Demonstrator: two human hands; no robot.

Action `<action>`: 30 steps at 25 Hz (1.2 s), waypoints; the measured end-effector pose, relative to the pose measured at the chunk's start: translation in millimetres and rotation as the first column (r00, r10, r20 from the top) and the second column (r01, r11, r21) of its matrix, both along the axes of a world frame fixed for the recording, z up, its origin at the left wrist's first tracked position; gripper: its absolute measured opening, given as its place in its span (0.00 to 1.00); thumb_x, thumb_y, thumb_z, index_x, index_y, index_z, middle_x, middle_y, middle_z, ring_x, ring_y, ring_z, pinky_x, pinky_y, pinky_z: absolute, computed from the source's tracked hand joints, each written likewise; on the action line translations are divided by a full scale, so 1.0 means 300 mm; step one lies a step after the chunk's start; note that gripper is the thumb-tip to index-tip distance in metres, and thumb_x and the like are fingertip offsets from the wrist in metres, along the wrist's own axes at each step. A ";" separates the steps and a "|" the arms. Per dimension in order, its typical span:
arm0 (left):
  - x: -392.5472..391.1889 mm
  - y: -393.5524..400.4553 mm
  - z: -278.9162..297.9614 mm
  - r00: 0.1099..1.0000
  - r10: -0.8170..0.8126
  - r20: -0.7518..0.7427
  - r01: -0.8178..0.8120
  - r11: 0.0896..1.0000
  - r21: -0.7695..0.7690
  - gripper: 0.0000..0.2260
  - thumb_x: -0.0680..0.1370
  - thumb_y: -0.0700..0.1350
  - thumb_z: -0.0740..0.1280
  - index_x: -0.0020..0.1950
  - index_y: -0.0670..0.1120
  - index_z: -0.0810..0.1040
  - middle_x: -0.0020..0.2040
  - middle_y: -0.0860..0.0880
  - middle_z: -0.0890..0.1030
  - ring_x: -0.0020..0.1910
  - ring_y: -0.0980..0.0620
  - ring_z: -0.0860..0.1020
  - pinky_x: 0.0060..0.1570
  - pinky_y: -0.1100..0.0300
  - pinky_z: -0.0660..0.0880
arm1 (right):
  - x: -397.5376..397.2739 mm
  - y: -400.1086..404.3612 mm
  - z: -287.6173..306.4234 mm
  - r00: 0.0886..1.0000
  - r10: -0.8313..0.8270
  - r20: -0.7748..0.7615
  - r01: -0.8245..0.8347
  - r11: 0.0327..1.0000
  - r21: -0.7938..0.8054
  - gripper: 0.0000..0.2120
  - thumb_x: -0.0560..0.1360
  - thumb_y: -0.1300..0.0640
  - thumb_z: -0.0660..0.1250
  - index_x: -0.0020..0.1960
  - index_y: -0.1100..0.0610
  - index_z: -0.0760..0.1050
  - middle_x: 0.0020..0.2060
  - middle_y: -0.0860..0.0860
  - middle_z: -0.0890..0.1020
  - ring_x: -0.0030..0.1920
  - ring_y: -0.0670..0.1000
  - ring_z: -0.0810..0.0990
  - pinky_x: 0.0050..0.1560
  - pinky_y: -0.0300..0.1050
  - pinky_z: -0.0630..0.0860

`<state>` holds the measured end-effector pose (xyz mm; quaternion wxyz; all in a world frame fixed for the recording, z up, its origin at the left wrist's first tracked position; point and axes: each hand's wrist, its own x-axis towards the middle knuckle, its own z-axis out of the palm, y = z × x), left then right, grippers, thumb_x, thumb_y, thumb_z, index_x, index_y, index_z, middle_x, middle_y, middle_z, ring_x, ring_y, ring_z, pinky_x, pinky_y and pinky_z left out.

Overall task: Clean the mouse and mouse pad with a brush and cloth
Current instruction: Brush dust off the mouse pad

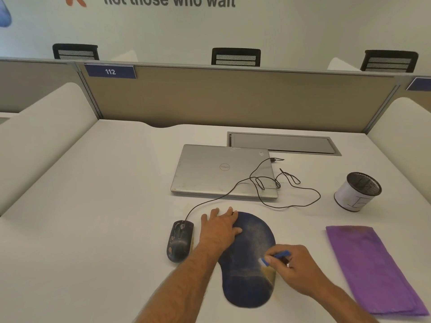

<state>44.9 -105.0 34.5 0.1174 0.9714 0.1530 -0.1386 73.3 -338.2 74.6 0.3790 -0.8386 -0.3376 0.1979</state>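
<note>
brush [277, 257]: mostly hidden in right hand [292, 268], bristles blurred, contact w/ mouse pad [250, 271] unclear. Pad's left edge under left hand [220, 229]. Cloth [373, 269] cut by right edge. Wall text [169, 1] cropped at top.

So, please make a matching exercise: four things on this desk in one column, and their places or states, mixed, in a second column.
Things:
1. mouse
2. purple cloth
3. laptop
4. brush

Places or states:
A. closed, behind the mouse pad
B. gripped in the right hand
C. lying flat, right of the pad
D. left of the pad, beside the left hand

Pairs: 1-D, 2-C, 3-A, 4-B
</note>
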 end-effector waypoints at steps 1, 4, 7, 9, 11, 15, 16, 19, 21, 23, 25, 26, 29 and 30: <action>0.000 0.000 0.000 1.000 0.001 -0.001 -0.001 1.000 0.001 0.26 0.84 0.59 0.55 0.81 0.56 0.53 0.82 0.54 0.56 0.79 0.43 0.53 0.75 0.38 0.52 | -0.009 0.016 -0.009 1.000 0.019 -0.002 -0.019 1.000 0.008 0.04 0.74 0.53 0.69 0.42 0.46 0.82 0.36 0.41 0.83 0.39 0.45 0.82 0.38 0.30 0.74; 0.003 -0.002 -0.001 1.000 0.003 -0.002 -0.003 1.000 -0.004 0.26 0.84 0.59 0.55 0.81 0.56 0.53 0.82 0.54 0.56 0.79 0.43 0.52 0.75 0.38 0.52 | -0.017 0.030 -0.027 0.999 0.050 -0.019 -0.052 0.993 -0.107 0.05 0.75 0.52 0.68 0.41 0.45 0.82 0.34 0.42 0.82 0.41 0.43 0.80 0.38 0.30 0.74; 0.003 -0.001 0.001 1.000 0.006 -0.001 -0.006 1.000 -0.010 0.26 0.84 0.59 0.55 0.81 0.56 0.53 0.82 0.54 0.55 0.79 0.43 0.52 0.75 0.38 0.52 | -0.001 0.029 -0.018 1.000 0.023 0.011 -0.022 0.995 -0.093 0.08 0.74 0.55 0.69 0.38 0.45 0.80 0.31 0.42 0.81 0.38 0.43 0.80 0.35 0.29 0.72; 0.003 0.000 -0.002 1.000 0.006 -0.005 -0.006 1.000 -0.006 0.26 0.84 0.59 0.55 0.81 0.56 0.53 0.82 0.54 0.55 0.79 0.43 0.52 0.75 0.38 0.52 | -0.003 0.034 -0.017 0.999 0.021 0.026 -0.020 0.999 -0.044 0.06 0.74 0.55 0.69 0.40 0.47 0.82 0.33 0.42 0.82 0.38 0.44 0.80 0.36 0.29 0.72; 0.003 -0.001 -0.003 1.000 0.004 -0.008 -0.004 1.000 -0.005 0.27 0.84 0.60 0.55 0.81 0.56 0.53 0.82 0.54 0.55 0.79 0.43 0.52 0.75 0.38 0.52 | -0.008 0.033 -0.022 0.999 0.050 0.015 -0.048 0.992 -0.115 0.05 0.75 0.53 0.68 0.41 0.49 0.82 0.33 0.45 0.82 0.39 0.45 0.80 0.36 0.31 0.74; 0.002 0.000 -0.003 1.000 0.004 -0.002 -0.004 1.000 -0.001 0.26 0.84 0.60 0.54 0.81 0.56 0.53 0.81 0.55 0.56 0.79 0.43 0.52 0.74 0.39 0.53 | 0.010 0.023 -0.026 0.999 -0.024 0.022 0.026 0.996 -0.082 0.07 0.75 0.56 0.68 0.39 0.52 0.81 0.30 0.47 0.81 0.36 0.47 0.80 0.34 0.34 0.75; 0.002 0.000 -0.003 1.000 0.004 -0.002 -0.004 1.000 0.000 0.26 0.84 0.60 0.54 0.81 0.56 0.53 0.81 0.55 0.56 0.79 0.43 0.53 0.74 0.39 0.53 | 0.009 0.026 -0.027 0.999 -0.029 0.039 0.032 0.998 -0.056 0.06 0.74 0.55 0.68 0.40 0.51 0.81 0.30 0.45 0.81 0.36 0.46 0.80 0.35 0.33 0.74; 0.003 -0.001 -0.002 1.000 -0.001 -0.006 0.001 1.000 0.004 0.26 0.84 0.60 0.54 0.81 0.56 0.53 0.82 0.54 0.55 0.79 0.43 0.52 0.75 0.38 0.53 | -0.002 0.033 -0.034 0.999 0.004 0.038 0.001 0.993 -0.120 0.07 0.75 0.55 0.68 0.39 0.52 0.81 0.30 0.47 0.81 0.37 0.48 0.80 0.34 0.33 0.74; 0.003 0.000 0.001 1.000 0.002 -0.007 -0.002 1.000 0.000 0.26 0.85 0.59 0.54 0.81 0.56 0.53 0.82 0.54 0.55 0.79 0.43 0.52 0.75 0.38 0.52 | 0.006 0.033 -0.035 0.998 -0.035 0.043 0.039 0.993 -0.112 0.08 0.75 0.56 0.67 0.37 0.55 0.80 0.29 0.49 0.80 0.36 0.49 0.79 0.33 0.35 0.73; 0.002 -0.001 0.000 1.000 0.003 -0.002 -0.003 1.000 -0.001 0.26 0.85 0.59 0.54 0.81 0.56 0.53 0.81 0.54 0.56 0.79 0.43 0.52 0.75 0.38 0.52 | 0.007 0.037 -0.034 0.996 -0.052 0.071 0.056 0.996 -0.066 0.07 0.75 0.56 0.67 0.40 0.53 0.81 0.30 0.46 0.81 0.36 0.46 0.79 0.34 0.33 0.74; -0.001 -0.002 -0.001 1.000 0.000 0.002 0.000 1.000 0.001 0.26 0.84 0.59 0.54 0.81 0.56 0.53 0.81 0.54 0.56 0.79 0.43 0.53 0.75 0.38 0.52 | -0.001 0.041 -0.035 0.998 -0.020 0.059 0.027 0.993 -0.117 0.06 0.75 0.55 0.67 0.41 0.52 0.81 0.31 0.46 0.81 0.37 0.47 0.80 0.36 0.32 0.75; 0.000 -0.003 -0.001 1.000 -0.001 0.004 0.001 1.000 0.001 0.26 0.84 0.59 0.54 0.81 0.56 0.53 0.81 0.54 0.56 0.79 0.43 0.53 0.75 0.38 0.52 | -0.001 0.040 -0.037 0.999 -0.021 0.045 0.028 0.989 -0.148 0.07 0.75 0.55 0.67 0.40 0.53 0.81 0.30 0.47 0.81 0.37 0.49 0.80 0.35 0.33 0.75; 0.001 -0.001 0.001 1.000 0.004 0.004 -0.004 1.000 -0.004 0.26 0.84 0.59 0.55 0.81 0.56 0.53 0.81 0.54 0.56 0.79 0.43 0.53 0.75 0.38 0.52 | 0.007 0.040 -0.031 0.993 -0.096 0.074 0.101 0.993 -0.064 0.07 0.75 0.56 0.67 0.39 0.54 0.80 0.29 0.47 0.80 0.36 0.48 0.79 0.33 0.32 0.73; 0.001 -0.001 0.001 1.000 0.004 0.003 -0.004 1.000 -0.002 0.26 0.84 0.59 0.55 0.81 0.56 0.53 0.81 0.54 0.56 0.79 0.43 0.53 0.75 0.38 0.52 | 0.006 0.044 -0.031 0.992 -0.092 0.090 0.097 0.994 -0.045 0.06 0.75 0.56 0.67 0.40 0.52 0.80 0.30 0.45 0.80 0.36 0.46 0.79 0.33 0.31 0.73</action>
